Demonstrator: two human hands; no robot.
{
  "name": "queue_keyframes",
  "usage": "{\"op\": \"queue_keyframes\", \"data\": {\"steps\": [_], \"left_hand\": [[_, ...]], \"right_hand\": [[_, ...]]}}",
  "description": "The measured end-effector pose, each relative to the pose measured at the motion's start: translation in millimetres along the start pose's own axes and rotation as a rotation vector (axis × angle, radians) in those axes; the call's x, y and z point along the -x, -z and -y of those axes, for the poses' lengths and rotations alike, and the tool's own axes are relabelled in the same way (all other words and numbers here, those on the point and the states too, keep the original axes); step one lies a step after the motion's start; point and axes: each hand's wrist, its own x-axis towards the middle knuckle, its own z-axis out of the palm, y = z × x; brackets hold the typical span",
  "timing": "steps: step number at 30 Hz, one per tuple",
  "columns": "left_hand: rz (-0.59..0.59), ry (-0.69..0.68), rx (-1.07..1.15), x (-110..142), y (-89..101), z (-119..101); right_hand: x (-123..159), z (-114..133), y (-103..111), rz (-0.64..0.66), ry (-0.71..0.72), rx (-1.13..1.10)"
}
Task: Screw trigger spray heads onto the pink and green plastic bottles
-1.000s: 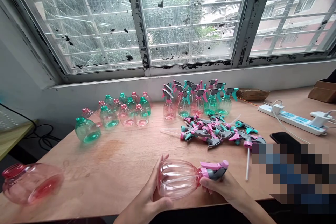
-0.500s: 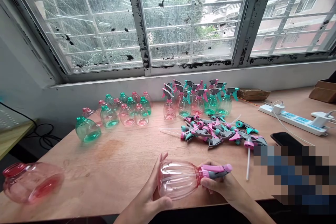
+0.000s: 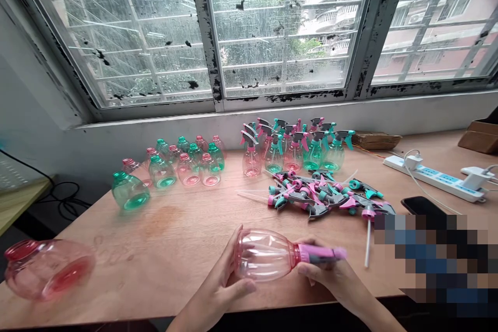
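A clear pink spray bottle [image 3: 266,255] lies sideways above the table's front edge, its base to the left. My left hand [image 3: 229,275] is closed around the base end, fingers behind and thumb below. At the neck, my right hand [image 3: 327,268] grips the pink collar of the spray head [image 3: 321,253], which points right and looks slightly blurred. Some of the right fingers are hidden behind the bottle. Beyond it lies a heap of loose pink, teal and grey spray heads [image 3: 311,194] with straws.
Several capless pink and green bottles [image 3: 163,176] stand at the back left, and a larger-looking pink bottle [image 3: 50,272] at the near left. Bottles with spray heads [image 3: 291,153] stand by the window. A power strip [image 3: 436,179], a phone [image 3: 424,206] and a cardboard box [image 3: 480,135] are at right.
The bottle has risen slightly and its spray head has rolled about the bottle's long axis. Both hands keep hold of it.
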Motion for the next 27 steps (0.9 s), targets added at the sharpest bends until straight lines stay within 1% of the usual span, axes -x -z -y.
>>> {"op": "queue_keyframes", "data": {"steps": [2,4,8,13,17,22,27], "left_hand": [[0.018,-0.016,0.01,-0.8,-1.4,1.2],[0.029,-0.034,0.0,-0.9,-1.9,2.7],[0.038,-0.047,-0.02,0.6,1.3,7.7],[0.069,-0.064,0.001,2.3,6.4,12.5],[0.057,-0.041,0.007,1.2,4.6,9.1],[0.041,-0.035,-0.007,-0.8,0.6,5.2],[0.006,-0.056,-0.057,0.1,-0.5,5.7]], "right_hand": [[-2.9,-0.4,1.1,-0.009,-0.017,-0.009],[-4.5,1.4,1.2,-0.015,-0.003,-0.007],[-3.9,4.3,-0.1,-0.002,-0.003,-0.004],[-1.2,-2.7,-0.9,-0.031,-0.016,-0.048],[-0.8,-7.3,1.0,-0.024,-0.032,0.002],[-0.8,-8.2,1.8,-0.045,-0.017,-0.033],[-2.2,-4.6,0.3,-0.003,-0.01,-0.011]]}}
